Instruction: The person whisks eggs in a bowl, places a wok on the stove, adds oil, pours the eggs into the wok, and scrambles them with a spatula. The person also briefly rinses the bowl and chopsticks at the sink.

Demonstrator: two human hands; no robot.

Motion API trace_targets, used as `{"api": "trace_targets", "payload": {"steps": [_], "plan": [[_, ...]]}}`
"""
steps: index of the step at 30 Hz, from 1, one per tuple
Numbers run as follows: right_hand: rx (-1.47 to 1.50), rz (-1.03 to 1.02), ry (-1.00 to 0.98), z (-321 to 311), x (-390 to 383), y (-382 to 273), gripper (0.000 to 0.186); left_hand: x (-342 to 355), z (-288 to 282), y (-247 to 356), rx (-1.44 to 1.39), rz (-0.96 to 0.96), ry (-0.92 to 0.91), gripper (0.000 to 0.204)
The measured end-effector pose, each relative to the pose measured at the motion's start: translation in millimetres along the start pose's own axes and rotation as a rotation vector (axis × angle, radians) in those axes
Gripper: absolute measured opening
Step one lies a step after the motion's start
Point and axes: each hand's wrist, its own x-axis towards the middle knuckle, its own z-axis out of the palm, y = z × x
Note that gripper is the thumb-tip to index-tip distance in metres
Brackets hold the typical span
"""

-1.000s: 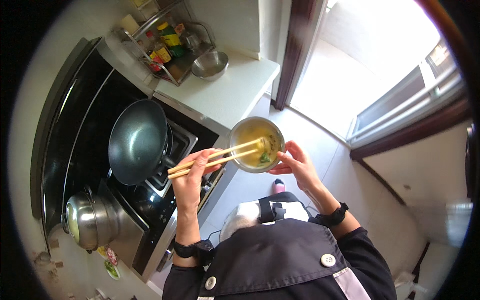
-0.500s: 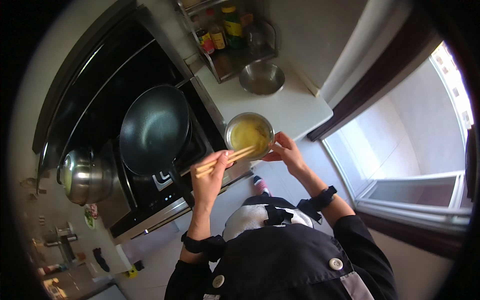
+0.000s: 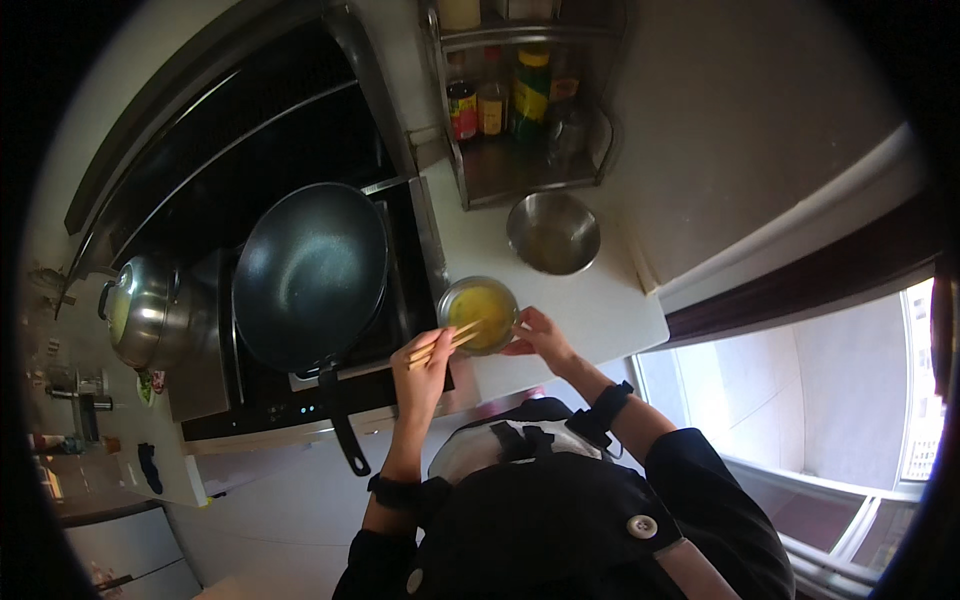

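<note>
My left hand (image 3: 420,372) is closed around a pair of wooden chopsticks (image 3: 441,347), whose tips dip into a small round bowl (image 3: 478,283). Inside the bowl lies a yellow liquid (image 3: 484,311) that looks like beaten egg. On the bowl's right side, my right hand (image 3: 541,338) grips the rim, thumb and fingers around it. The bowl is over the near left part of the white counter, beside the stove; whether it rests there I cannot tell. A dark wok (image 3: 312,275) sits on the stove to the left, with nothing visible in it.
A metal bowl (image 3: 553,235) stands farther back on the counter (image 3: 610,305). Behind it is a metal rack (image 3: 500,185) with several bottles. The wok's handle (image 3: 347,440) juts past the stove's front edge. A lidded steel pot (image 3: 150,315) stands far left.
The whole view has shifted, showing more of the rack and counter. Both hands still hold the chopsticks and bowl, which appears slightly nearer the stove. The chopstick tips have moved within the bowl.
</note>
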Motion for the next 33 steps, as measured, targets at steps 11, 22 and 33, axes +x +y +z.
{"api": "trace_targets", "payload": {"steps": [11,22,33], "plan": [[-0.153,-0.301,-0.202,-101,106,-169,0.048,-4,15,15,0.058,-0.014,0.144,0.018],[-0.712,-0.516,0.548,-146,236,-238,0.072,-26,12,29,-0.13,-0.204,0.247,0.019],[-1.182,-0.683,0.666,-146,198,-219,0.073,-24,9,28,-0.117,-0.24,0.305,0.018]]}}
